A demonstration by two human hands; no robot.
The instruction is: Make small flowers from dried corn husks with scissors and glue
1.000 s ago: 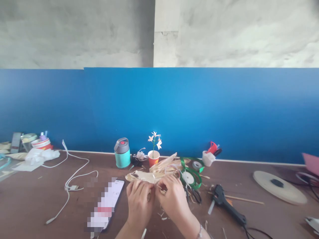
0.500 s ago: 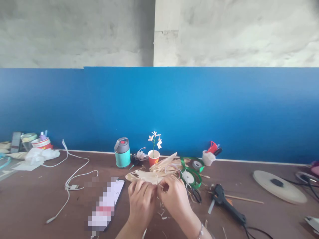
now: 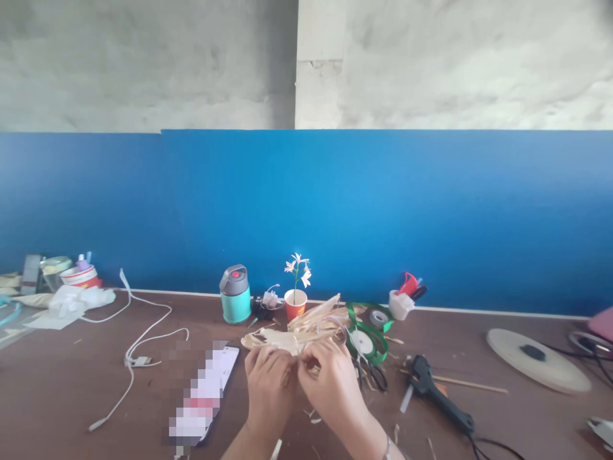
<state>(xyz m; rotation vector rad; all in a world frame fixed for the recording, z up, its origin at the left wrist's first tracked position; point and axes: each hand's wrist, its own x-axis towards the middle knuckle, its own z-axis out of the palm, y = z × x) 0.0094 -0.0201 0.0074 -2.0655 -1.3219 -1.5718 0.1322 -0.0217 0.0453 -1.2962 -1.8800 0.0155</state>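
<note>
My left hand and my right hand meet fingertip to fingertip low in the middle of the head view. Both are closed in a pinch, and whatever sits between the fingers is too small and hidden to name. Just beyond them lies a pile of dry, pale corn husks. Behind the husks stands a red and white paper cup holding a green stem with small white flowers. Scissors and a roll of green ribbon lie right of my right hand.
A phone and white cables lie to the left. A teal flask stands at the back. On the right are a black glue gun, a thin wooden stick, a round pale disc and a white pen cup.
My right hand has turned slightly and its fingers have shifted a little to the left, closer to my left fingertips. My left hand has barely moved.
</note>
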